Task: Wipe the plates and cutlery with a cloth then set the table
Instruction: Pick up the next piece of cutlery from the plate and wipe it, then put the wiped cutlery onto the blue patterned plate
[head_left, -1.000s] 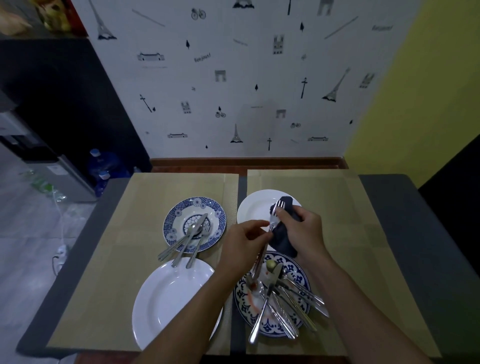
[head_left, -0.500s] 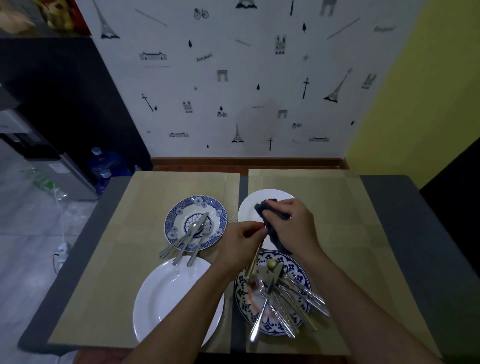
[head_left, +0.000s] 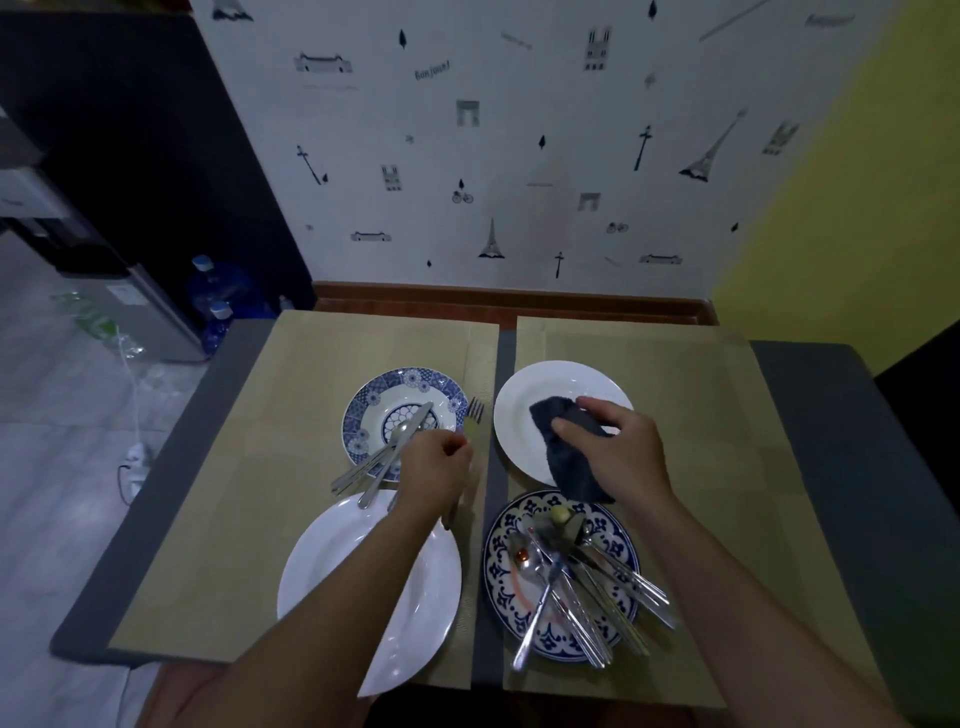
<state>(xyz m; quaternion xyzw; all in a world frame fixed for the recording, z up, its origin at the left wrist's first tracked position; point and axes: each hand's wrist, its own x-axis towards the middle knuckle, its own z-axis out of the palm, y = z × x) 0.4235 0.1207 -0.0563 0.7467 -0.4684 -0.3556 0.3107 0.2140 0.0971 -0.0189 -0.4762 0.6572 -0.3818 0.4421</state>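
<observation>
Placemat (head_left: 480, 364) edge: left hand (head_left: 436, 467) with fork (head_left: 474, 418), right hand (head_left: 618, 457) with cloth (head_left: 566, 460).

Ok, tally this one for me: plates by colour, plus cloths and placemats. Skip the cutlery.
White plates: 2, far white plate and near white plate
Blue patterned plates: 2, far blue plate and near blue plate
Cloths: 1, dark cloth
Placemats: 2, left placemat and right placemat
Total: 7
</observation>
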